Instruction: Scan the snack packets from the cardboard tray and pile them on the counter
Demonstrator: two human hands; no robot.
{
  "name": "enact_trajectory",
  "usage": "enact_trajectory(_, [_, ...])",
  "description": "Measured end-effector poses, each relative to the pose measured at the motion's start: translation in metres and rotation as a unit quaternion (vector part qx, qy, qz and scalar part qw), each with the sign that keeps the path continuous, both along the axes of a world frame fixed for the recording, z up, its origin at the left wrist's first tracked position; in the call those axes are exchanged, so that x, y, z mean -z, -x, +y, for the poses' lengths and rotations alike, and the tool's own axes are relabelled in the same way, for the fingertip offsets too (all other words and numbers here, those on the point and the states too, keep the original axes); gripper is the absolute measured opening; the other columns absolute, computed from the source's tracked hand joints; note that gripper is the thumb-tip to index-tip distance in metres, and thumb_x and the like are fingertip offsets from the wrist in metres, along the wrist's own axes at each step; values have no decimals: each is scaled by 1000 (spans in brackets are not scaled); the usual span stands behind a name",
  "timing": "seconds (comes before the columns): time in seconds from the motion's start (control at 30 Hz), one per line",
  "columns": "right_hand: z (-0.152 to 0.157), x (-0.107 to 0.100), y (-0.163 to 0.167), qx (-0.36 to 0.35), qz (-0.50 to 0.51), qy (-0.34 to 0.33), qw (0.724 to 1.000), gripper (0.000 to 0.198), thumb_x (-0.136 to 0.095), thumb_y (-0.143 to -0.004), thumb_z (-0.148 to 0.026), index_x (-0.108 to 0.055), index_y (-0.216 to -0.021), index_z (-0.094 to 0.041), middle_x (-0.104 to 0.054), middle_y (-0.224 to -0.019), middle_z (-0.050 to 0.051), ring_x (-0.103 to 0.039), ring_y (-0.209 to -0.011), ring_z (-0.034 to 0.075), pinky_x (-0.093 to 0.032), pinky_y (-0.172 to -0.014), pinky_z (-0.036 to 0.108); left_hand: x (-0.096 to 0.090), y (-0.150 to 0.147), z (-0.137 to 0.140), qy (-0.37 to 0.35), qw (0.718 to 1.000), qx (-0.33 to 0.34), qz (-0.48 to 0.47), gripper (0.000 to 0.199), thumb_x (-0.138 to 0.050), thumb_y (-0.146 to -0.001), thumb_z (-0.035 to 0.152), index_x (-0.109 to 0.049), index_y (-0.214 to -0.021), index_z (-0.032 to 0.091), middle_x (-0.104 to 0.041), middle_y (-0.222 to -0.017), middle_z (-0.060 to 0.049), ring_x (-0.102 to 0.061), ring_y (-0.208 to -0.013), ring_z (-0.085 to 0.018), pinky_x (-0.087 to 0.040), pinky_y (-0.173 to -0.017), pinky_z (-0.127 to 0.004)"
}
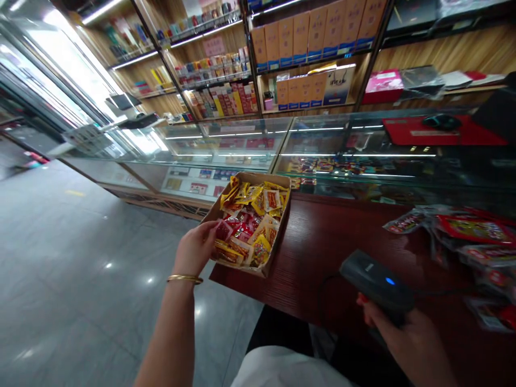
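Observation:
A cardboard box (pixel 278 257) full of small yellow and red snack packets (pixel 258 201) rests on the left end of a dark red wooden table. My left hand (pixel 195 247) reaches over the box's left rim, its fingers pinched at a red snack packet (pixel 224 230). Part of the fingertips is hidden. Over the table at the right, my right hand (pixel 403 336) is wrapped around the grip of a black barcode scanner (pixel 374 279). The scanner shows a blue light, and its head points toward the box.
Several bagged snacks (pixel 475 231) lie on the table's right side. A glass display counter (pixel 226 140) runs behind the table, bearing a red mat (pixel 403 134) with a mouse (pixel 441 122). Stocked shelves stand beyond. Grey tiled floor (pixel 100 269) lies left of the table.

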State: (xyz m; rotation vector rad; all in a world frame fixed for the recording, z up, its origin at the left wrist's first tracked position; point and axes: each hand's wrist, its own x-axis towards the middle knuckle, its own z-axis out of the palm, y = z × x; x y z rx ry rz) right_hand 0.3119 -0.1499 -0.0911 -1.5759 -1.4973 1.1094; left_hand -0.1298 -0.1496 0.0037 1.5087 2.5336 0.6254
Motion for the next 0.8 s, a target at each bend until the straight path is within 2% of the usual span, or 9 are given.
enact_trajectory(0.13, [-8, -2, 7, 32, 0, 0, 999, 36, -78, -76, -58, -81, -73, -21, -83, -73, 8, -79, -66, 26, -62, -59, 24, 8, -1, 23, 171, 974, 17, 149, 49, -58, -86, 55, -74, -120, 22, -76, -120, -17, -67, -115, -38, -49, -95, -47])
enact_trajectory(0.27, [-12, -3, 5, 34, -3, -2, 999, 36, -78, -74, -57, -81, -71, -21, -82, -70, 7, -79, -64, 26, -62, -58, 24, 10, -12, 34, 202, 964, 9, 174, 47, -57, -87, 50, -75, -119, 20, -76, -117, -19, -69, -109, -38, -51, -91, -45])
enact_trajectory(0.37, [-11, -4, 1, 34, -2, -7, 999, 35, -76, -76, -55, -82, -71, -21, -82, -70, 7, -79, -65, 26, -62, -57, 24, 6, -11, 26, 132, 983, -15, 124, 39, -52, -89, 40, -80, -111, 23, -79, -108, -15, -73, -101, -35, -53, -87, -43])
enact_trajectory(0.43, [-9, -5, -2, 29, -9, -11, 999, 34, -76, -77, -55, -82, -72, -22, -82, -70, 7, -79, -65, 26, -62, -58, 24, 1, -11, 18, 18, 997, -41, 66, 37, -53, -89, 36, -80, -111, 24, -80, -105, -11, -73, -100, -32, -54, -89, -42])
enact_trajectory(0.5, [-7, -5, -4, 18, -14, -9, 1000, 34, -76, -78, -54, -83, -72, -22, -82, -70, 6, -79, -65, 25, -62, -58, 24, -6, -20, 11, -117, 989, -69, -52, 37, -57, -88, 38, -79, -113, 23, -80, -96, -8, -74, -93, -28, -57, -86, -39])
enact_trajectory(0.57, [-7, -6, -5, 14, -12, 4, 1000, 34, -77, -76, -55, -82, -70, -22, -82, -69, 7, -79, -63, 26, -61, -56, 24, -13, -38, 9, -229, 942, -80, -234, 38, -64, -85, 44, -76, -113, 21, -78, -88, -5, -74, -80, -23, -60, -78, -36])
enact_trajectory(0.63, [-9, -8, -2, 33, -7, 9, 999, 33, -78, -74, -54, -81, -67, -22, -81, -67, 7, -78, -61, 26, -61, -54, 24, -18, -66, 12, -293, 860, -64, -413, 38, -72, -80, 45, -73, -108, 20, -76, -87, -2, -72, -72, -19, -62, -72, -34])
enact_trajectory(0.73, [-14, -14, 6, 63, 11, -2, 998, 29, -78, -74, -50, -79, -66, -22, -80, -65, 6, -77, -59, 25, -60, -53, 25, -15, -112, 20, -292, 752, -26, -591, 34, -81, -72, 37, -68, -98, 19, -74, -88, -1, -71, -71, -15, -64, -73, -32])
enact_trajectory(0.8, [-15, -17, 8, 72, 18, -19, 997, 26, -76, -76, -47, -80, -69, -23, -81, -68, 6, -77, -60, 24, -60, -56, 25, -6, -140, 25, -250, 717, -9, -650, 33, -84, -69, 33, -67, -93, 18, -73, -87, -1, -70, -69, -13, -64, -71, -29])
